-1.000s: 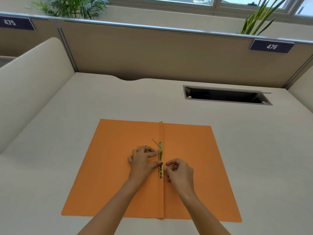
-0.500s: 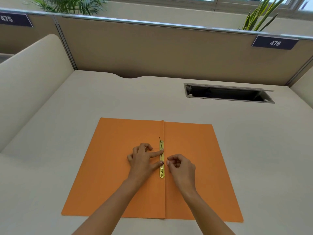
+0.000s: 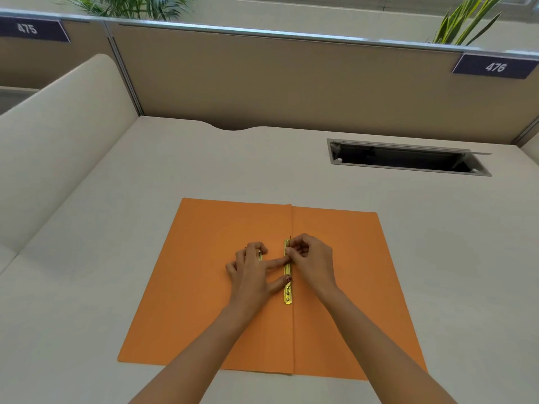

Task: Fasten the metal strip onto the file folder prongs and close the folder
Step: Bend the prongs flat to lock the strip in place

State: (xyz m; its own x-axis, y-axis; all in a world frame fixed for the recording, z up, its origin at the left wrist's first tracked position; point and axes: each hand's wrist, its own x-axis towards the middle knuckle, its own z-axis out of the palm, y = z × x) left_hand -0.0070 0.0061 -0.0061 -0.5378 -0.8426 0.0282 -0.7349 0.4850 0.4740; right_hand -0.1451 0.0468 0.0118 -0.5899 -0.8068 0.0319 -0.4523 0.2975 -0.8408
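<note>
Folder (image 3: 204, 287): orange, lying open and flat on the desk (image 3: 437, 258), crease running away from the viewer.
Strip (image 3: 287, 287): brass, lying along the crease at mid-folder.
Left hand (image 3: 250, 272): spread flat on the left leaf, forefinger and thumb tips pressing the strip.
Right hand (image 3: 313, 258): fingers curled, pinching the thin upright prong (image 3: 290, 242) at the strip's far end.

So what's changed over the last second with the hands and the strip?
The right hand moved up from the near end of the metal strip toward its far end, where its fingers now pinch the upright prong. The left hand stayed beside the strip, forefinger and thumb pressing on it. The orange folder stayed open and flat on the desk.
</note>
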